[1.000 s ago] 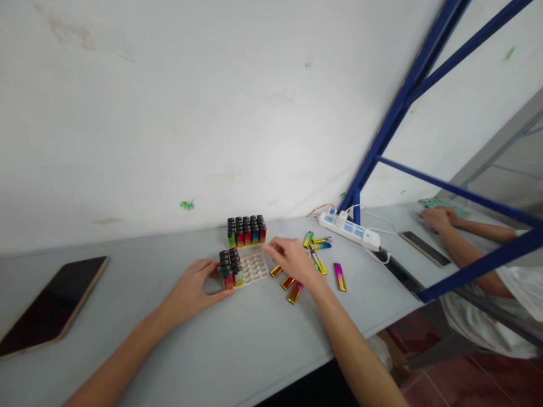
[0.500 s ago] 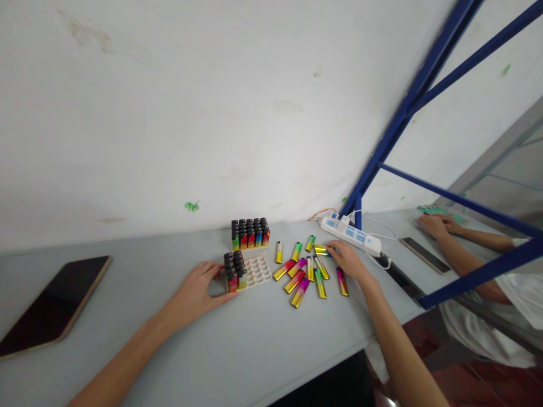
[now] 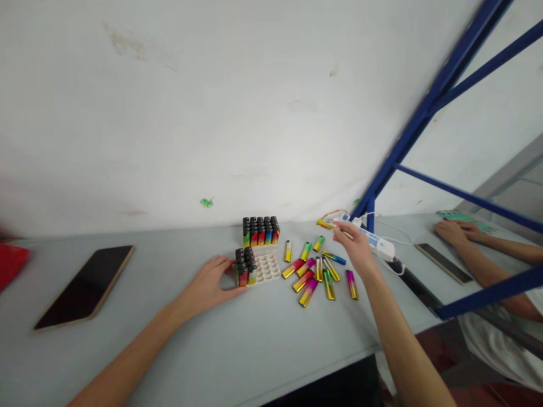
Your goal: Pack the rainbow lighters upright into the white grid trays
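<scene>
At the left end of a white tray with round slots (image 3: 268, 268), my left hand (image 3: 212, 281) curls its thumb and fingers around the tray and the lighters standing in it. These upright lighters (image 3: 243, 265) have dark tops and red or pale bodies. The slots on the tray's right side hold nothing. My right hand (image 3: 355, 244) is raised over the right side of the table, its thumb and fingers pinching a gold-yellow lighter (image 3: 324, 224). Below and left of it lie several loose shiny lighters (image 3: 308, 293) in pink, red, green and gold. A blue-gold lighter (image 3: 334, 258) lies nearest to it.
Behind the tray stands a full block of dark-topped lighters (image 3: 261, 233). A white power strip (image 3: 382, 247) with cables lies at the right, beside a blue metal frame (image 3: 392, 152). A tablet (image 3: 87, 285) is on the left. Another person's hands (image 3: 456, 233) rest beyond the frame.
My right hand has picked up the gold-yellow lighter and lifted it off the table, uncovering the blue-gold one. My left hand stays at the tray. The view has swung left.
</scene>
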### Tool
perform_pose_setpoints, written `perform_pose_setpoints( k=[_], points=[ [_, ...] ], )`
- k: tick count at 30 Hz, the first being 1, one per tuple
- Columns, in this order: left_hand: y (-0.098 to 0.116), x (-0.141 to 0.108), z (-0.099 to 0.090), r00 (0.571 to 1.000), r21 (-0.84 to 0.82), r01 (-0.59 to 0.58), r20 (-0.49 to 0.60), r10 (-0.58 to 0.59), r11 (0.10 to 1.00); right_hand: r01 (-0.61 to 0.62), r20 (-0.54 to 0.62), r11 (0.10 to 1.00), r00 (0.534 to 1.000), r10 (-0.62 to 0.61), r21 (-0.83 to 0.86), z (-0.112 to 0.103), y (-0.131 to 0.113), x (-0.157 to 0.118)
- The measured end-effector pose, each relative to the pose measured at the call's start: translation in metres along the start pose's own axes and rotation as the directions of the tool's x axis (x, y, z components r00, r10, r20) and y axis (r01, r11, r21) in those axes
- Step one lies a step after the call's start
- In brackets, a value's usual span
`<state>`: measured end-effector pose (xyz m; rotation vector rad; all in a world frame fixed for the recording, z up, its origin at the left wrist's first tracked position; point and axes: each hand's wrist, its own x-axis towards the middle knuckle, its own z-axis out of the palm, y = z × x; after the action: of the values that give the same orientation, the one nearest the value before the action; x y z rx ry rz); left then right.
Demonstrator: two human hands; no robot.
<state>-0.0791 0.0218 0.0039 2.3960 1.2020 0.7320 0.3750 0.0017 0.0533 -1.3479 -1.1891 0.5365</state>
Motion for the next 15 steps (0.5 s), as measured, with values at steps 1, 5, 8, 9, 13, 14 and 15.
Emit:
perform_pose_setpoints(
  k=[1,5,8,9,13,14,15],
  points=[
    [0.0,0.0,-0.001,1.0,-0.001,-0.007,0.001,0.007,1.0,-0.015,0.0,0.993,1.0,0.015,0.121,0.011,-0.009,0.003],
    [-0.003,-0.001,-0.006,0.999,-0.01,-0.04,0.016,0.04,0.999,-0.133,0.095,0.91,0.99,0.104,0.392,0.062,-0.043,0.009],
    [-0.005,-0.003,-0.009,0.999,-0.007,-0.044,0.029,0.044,0.999,-0.207,0.194,0.849,0.973,0.127,0.486,0.099,-0.054,-0.005],
    [-0.005,-0.004,-0.01,0.998,-0.004,-0.046,0.036,0.046,0.999,-0.227,0.242,0.837,0.963,0.117,0.498,0.108,-0.055,-0.013],
    [-0.005,-0.009,-0.01,0.998,0.014,-0.052,0.049,0.051,0.999,-0.334,0.474,0.823,0.876,0.091,0.459,0.134,-0.051,-0.046],
    [-0.005,-0.009,-0.009,0.998,0.017,-0.051,0.042,0.05,0.999,-0.327,0.51,0.847,0.856,0.078,0.42,0.137,-0.049,-0.052],
    [-0.004,-0.009,-0.009,0.998,0.017,-0.05,0.035,0.05,0.999,-0.302,0.533,0.877,0.844,0.063,0.374,0.14,-0.047,-0.056]
  ],
)
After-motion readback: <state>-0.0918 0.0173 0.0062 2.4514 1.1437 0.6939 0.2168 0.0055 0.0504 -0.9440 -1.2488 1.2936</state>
